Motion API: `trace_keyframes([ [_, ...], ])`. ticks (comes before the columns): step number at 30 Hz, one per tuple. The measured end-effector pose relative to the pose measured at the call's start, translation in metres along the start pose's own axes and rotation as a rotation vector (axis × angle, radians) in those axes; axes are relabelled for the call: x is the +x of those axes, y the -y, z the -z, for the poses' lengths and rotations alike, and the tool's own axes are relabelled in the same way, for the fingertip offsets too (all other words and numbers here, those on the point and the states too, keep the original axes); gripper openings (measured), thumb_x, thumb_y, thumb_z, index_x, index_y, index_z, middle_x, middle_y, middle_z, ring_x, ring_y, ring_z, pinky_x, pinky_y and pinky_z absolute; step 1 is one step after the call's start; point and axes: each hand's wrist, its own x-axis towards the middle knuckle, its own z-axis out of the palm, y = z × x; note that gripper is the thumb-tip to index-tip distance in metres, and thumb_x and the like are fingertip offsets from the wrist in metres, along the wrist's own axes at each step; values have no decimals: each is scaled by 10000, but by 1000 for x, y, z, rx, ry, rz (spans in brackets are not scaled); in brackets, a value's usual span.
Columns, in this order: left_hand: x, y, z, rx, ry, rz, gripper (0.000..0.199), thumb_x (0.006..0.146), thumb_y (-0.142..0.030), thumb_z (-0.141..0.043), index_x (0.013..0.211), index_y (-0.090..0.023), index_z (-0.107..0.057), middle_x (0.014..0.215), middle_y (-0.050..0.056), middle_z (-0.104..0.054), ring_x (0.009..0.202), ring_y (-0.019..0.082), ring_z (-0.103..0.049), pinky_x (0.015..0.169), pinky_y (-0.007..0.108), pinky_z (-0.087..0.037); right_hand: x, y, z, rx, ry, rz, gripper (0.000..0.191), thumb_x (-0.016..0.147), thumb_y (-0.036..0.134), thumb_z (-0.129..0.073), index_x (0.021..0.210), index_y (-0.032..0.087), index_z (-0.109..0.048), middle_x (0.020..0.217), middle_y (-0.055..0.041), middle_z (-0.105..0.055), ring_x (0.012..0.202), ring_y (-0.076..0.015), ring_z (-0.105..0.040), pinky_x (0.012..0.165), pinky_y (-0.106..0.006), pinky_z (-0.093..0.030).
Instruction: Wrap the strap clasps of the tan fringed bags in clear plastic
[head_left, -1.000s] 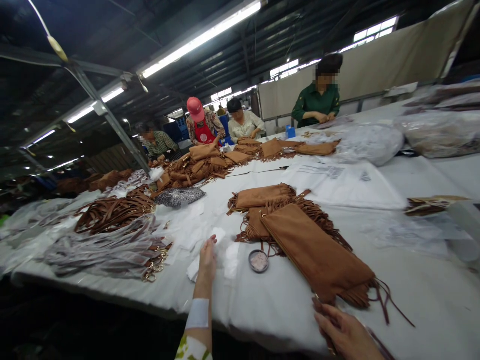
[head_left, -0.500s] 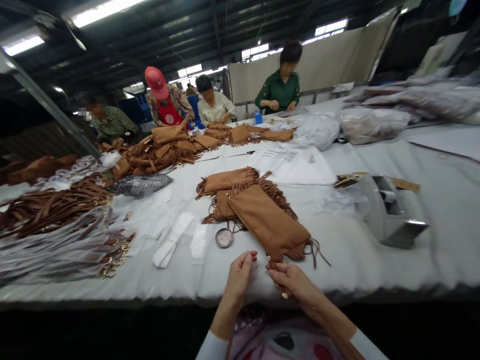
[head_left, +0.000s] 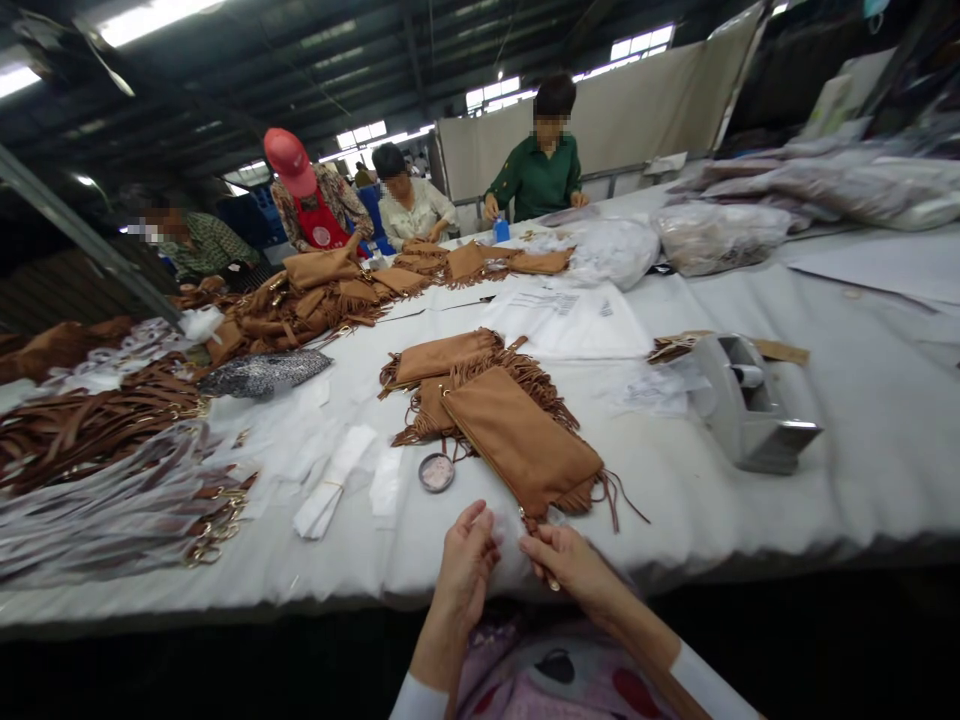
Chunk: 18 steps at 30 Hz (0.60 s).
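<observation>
A tan fringed pouch (head_left: 525,435) lies slantwise near the table's front edge, overlapping other fringed pouches (head_left: 442,358). At its near corner my right hand (head_left: 562,560) pinches a brown strap end with a gold metal piece (head_left: 553,584) showing below the fingers. My left hand (head_left: 469,560) is just to the left, fingers curled and thumb near the fingertips; a small, clear, blurred bit seems to be at them, too indistinct to name. A small round dish (head_left: 436,472) with pale contents sits left of the pouch.
Tape dispenser (head_left: 750,405) at right, white printed sheet (head_left: 570,318) behind the pouches. Bundled white strips (head_left: 330,490), wrapped straps (head_left: 120,500) and a pouch pile (head_left: 307,300) lie left. Plastic-wrapped bags (head_left: 724,235) are at back right. Several people work across the table.
The view has shifted, so the table's things appear further left. My left hand's fingers have turned more upward and curl more. My right hand keeps its pinch at the pouch's corner.
</observation>
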Motion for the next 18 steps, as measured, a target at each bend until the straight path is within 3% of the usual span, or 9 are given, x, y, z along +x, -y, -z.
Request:
trace_keyframes([
  [5, -11, 4, 5, 16, 114, 104, 433, 622, -505, -755, 770, -135, -586, 586, -56, -493, 486, 37, -405, 502, 182, -331, -4, 3, -1, -9, -6, -21, 452, 712, 601, -595, 635, 160, -530, 483, 40, -526, 391, -63, -384, 416, -208, -257],
  [10, -2, 13, 3, 224, 9, -49, 441, 645, -543, -697, 757, -120, -640, 535, -53, -496, 471, 55, -377, 480, 200, -289, -3, 0, 1, 12, 56, 11, 426, 708, 568, -634, 630, 159, -543, 512, 39, -522, 419, -68, -395, 425, -212, -251],
  [14, 0, 6, 6, 404, -78, -154, 369, 662, -482, -674, 617, -118, -632, 503, -32, -531, 470, 64, -385, 482, 209, -292, -5, -2, 10, 47, 126, 13, 359, 716, 507, -664, 745, 153, -616, 602, 26, -583, 483, -84, -449, 461, -210, -300],
  [18, -15, -11, 22, 527, -5, -95, 272, 633, -389, -694, 599, -123, -647, 534, -2, -606, 496, 89, -460, 513, 216, -337, -12, 5, 25, 22, 182, -54, 342, 732, 474, -669, 802, 139, -676, 731, -25, -676, 587, -114, -525, 519, -218, -340],
])
